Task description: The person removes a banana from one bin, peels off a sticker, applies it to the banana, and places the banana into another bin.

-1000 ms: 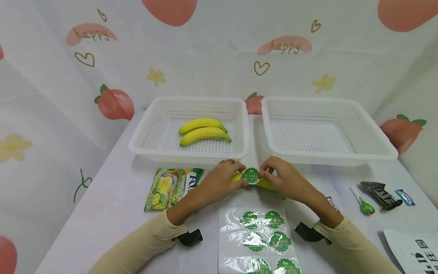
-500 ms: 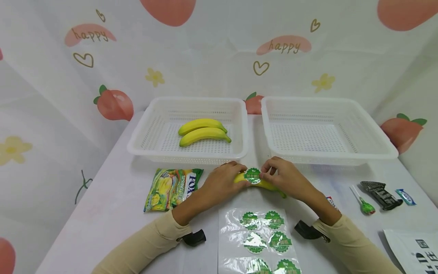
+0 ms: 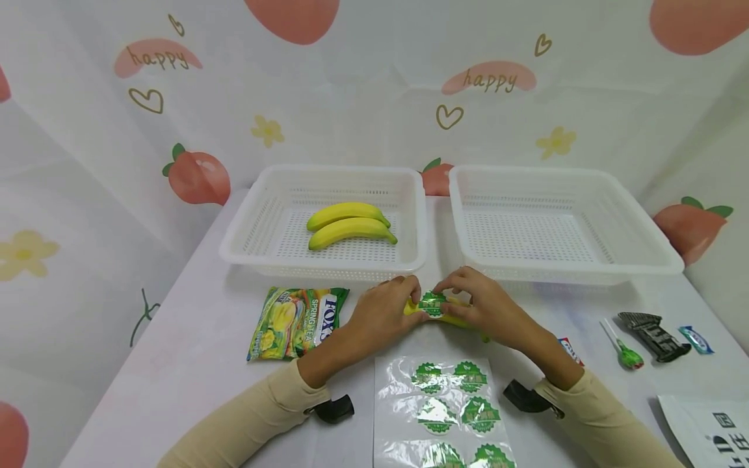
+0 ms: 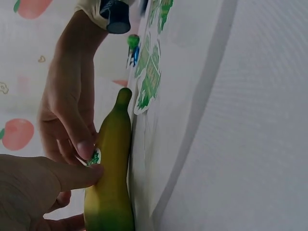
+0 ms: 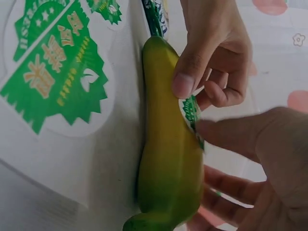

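Note:
A yellow banana (image 3: 455, 320) lies on the table between both hands, with a round green-and-white sticker (image 3: 433, 304) on its upper side. My left hand (image 3: 383, 309) holds the banana's left end, thumb in front beside the sticker's edge and fingers behind. On the other side, my right hand (image 3: 494, 309) has its thumb and index finger at the sticker while its other fingers reach behind the banana. The right wrist view shows both thumbs at the edges of the sticker (image 5: 191, 113). Just in front of the hands lies a clear sheet of green stickers (image 3: 389, 406).
Two bananas (image 3: 351, 231) lie in the left white basket (image 3: 234, 253); a second white basket (image 3: 643, 266) stands to its right. A Fox's candy bag (image 3: 292, 322) is at left. At right are a lollipop (image 3: 629, 356), small wrapped sweets and a white packet (image 3: 696, 422).
The right hand's fingers have shifted left, and its index finger now lies over the sticker's top edge. The left hand has slid slightly right along the banana.

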A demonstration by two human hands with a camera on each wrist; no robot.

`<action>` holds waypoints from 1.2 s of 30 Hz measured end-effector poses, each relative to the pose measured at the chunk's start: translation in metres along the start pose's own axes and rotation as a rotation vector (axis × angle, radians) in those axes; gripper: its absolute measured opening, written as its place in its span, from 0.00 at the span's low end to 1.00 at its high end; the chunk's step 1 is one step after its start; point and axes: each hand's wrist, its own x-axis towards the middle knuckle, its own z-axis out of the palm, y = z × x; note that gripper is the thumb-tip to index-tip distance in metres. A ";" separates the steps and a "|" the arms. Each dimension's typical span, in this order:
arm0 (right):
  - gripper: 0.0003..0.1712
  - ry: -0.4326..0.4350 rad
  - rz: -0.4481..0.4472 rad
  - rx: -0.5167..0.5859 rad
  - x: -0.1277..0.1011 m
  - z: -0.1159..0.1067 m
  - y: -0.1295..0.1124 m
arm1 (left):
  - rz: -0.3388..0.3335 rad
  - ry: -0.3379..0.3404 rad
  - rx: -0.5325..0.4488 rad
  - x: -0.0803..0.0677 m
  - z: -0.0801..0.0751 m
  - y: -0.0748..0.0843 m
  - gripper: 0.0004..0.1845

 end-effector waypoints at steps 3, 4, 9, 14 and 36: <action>0.14 -0.040 -0.021 -0.011 0.000 0.002 0.000 | 0.026 0.004 0.012 -0.001 0.000 0.000 0.14; 0.15 -0.048 -0.024 -0.020 0.000 0.003 0.000 | 0.030 0.004 0.014 -0.002 0.000 0.000 0.14; 0.18 -0.043 -0.040 -0.053 0.000 0.008 0.001 | 0.031 -0.003 0.009 -0.003 0.000 0.000 0.17; 0.20 -0.041 -0.041 -0.100 0.000 0.013 -0.002 | 0.024 -0.025 0.033 -0.003 0.000 -0.001 0.20; 0.21 -0.114 -0.091 -0.176 -0.003 0.002 -0.006 | 0.037 -0.132 0.066 0.000 -0.006 0.001 0.22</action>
